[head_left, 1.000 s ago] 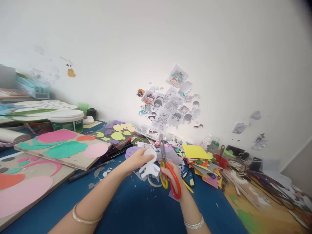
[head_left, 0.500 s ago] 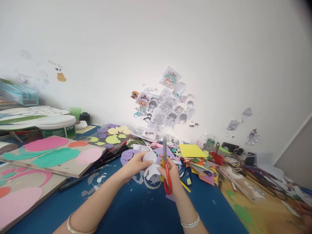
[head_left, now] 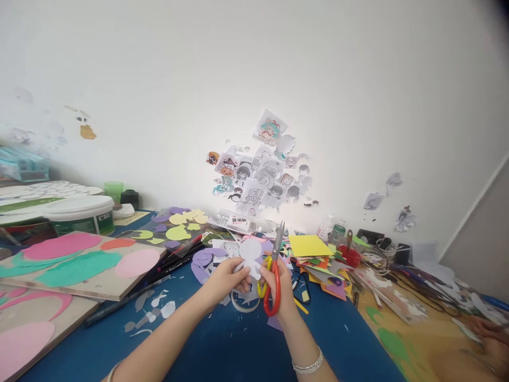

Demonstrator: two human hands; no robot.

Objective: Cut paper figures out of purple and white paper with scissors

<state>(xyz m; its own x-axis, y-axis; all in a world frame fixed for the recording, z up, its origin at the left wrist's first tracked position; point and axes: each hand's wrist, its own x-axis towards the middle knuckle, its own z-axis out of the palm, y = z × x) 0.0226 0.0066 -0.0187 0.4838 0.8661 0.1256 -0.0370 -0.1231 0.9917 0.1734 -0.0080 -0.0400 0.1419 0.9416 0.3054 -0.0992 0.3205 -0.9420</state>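
A white paper cutout (head_left: 251,249), with a round head above a small body, is upright between my hands. My left hand (head_left: 230,277) pinches it at its lower left side. My right hand (head_left: 281,278) is wrapped around a pair of scissors (head_left: 272,303) with red and yellow handles, blades pointing up and away. Fingertips of that hand also touch the cutout's lower right edge. Behind and below lie a pale ring-shaped strip (head_left: 243,309) and purple paper pieces (head_left: 202,265). Part of the yellow handle is hidden by my fingers.
Colored paper (head_left: 312,246) is stacked to the right, beside a red cup (head_left: 351,258). Boards with pink and teal cutouts (head_left: 79,267) and a white-lidded tub (head_left: 79,208) stand left. White scraps (head_left: 168,309) dot the blue table. Another person's hand (head_left: 487,329) shows far right.
The cutout has risen and now shows its whole head and body. A loose white scrap now lies on the table at left. The view has shifted slightly right.
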